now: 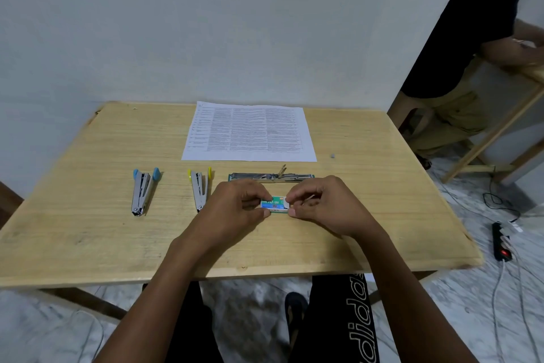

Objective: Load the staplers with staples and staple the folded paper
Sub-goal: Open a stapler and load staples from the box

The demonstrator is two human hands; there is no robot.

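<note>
Both hands are at work over the middle of the surface (88, 230), a little toward its near edge, with the small green staple box (274, 205) between them. The left hand (235, 208) pinches the box's left end, thumb and fingers curled round it. The right hand (326, 206) pinches the right end, fingers closed on a white bit showing there. Whether the box touches the wood, I cannot tell.

Just beyond the hands lies the green stapler (270, 176), swung open flat and running parallel to the far edge. To its left the yellow stapler (200, 189) lies spread in a V, its hinge end partly hidden by the left hand. Nearer the left edge is the blue stapler (143, 190), also spread in a V, hinge toward the near edge. The printed sheet of paper (249, 131) lies flat against the far edge, mid-way along.

Past the right edge, a black power strip (500, 242) sits on the floor.
</note>
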